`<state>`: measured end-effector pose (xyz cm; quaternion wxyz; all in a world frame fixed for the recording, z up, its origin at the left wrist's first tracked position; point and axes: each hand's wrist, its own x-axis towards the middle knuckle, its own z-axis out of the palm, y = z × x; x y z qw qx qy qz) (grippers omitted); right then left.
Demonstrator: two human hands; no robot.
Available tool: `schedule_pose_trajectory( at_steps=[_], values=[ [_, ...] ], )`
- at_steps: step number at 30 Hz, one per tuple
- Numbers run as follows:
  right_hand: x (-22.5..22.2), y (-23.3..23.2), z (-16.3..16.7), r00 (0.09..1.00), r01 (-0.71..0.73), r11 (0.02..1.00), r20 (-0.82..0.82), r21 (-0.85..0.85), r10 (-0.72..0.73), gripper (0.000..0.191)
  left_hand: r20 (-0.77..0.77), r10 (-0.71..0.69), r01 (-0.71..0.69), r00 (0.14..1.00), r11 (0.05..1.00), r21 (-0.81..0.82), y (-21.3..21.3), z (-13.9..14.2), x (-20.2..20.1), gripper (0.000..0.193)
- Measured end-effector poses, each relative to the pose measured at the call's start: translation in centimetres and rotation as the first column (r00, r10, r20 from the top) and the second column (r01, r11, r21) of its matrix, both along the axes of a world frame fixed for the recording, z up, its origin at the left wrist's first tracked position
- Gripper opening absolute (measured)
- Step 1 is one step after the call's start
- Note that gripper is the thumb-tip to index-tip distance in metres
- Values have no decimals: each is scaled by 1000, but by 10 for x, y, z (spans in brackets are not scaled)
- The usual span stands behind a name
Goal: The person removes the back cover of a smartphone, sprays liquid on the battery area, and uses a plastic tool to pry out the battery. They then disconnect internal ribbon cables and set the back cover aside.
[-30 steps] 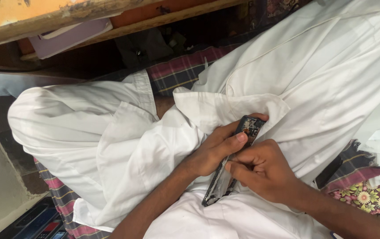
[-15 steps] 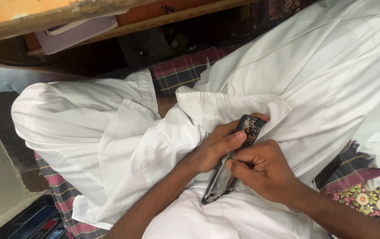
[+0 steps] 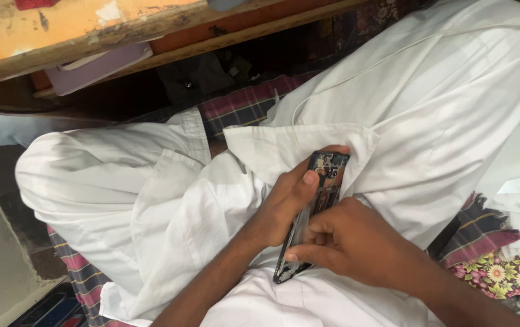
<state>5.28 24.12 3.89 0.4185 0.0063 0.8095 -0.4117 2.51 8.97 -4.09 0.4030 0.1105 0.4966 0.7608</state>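
**Opened phone held on the lap**

Head view: the person sits cross-legged in loose white cotton clothing [image 3: 151, 206], and both hands meet over the lap. The left hand [image 3: 287, 203] is closed around the upper part of a slim black phone with its back cover off [image 3: 326, 172], thumb pressed against the edge beside the exposed circuit parts. The right hand [image 3: 351, 245] has its grip closed on the lower half, fingertips curled over the edge. The phone stands tilted, resting against the white cloth. Above, a worn orange-topped wooden desk [image 3: 78, 36] overhangs, with a pale lilac flat case [image 3: 99, 66] tucked on the shelf beneath it.

I judge the risk lies in the bare internals: a thumb pushing sideways could bend or scrape a component, and any small loose part could vanish into the cloth folds.
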Motion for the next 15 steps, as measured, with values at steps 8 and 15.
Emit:
schedule_pose_trajectory(
  at_steps=[8, 15],
  values=[
    [4, -4, 1, 987, 102, 989, 136, -102, -88, 34, 147, 73, -83, 986, 995, 63, -8, 8, 2, 84],
    [12, -1, -4, 997, 77, 955, 39, -285, -68, 36, 167, -2, -4, 986, 999, 33, -9, 26, 1, 78]
  ],
)
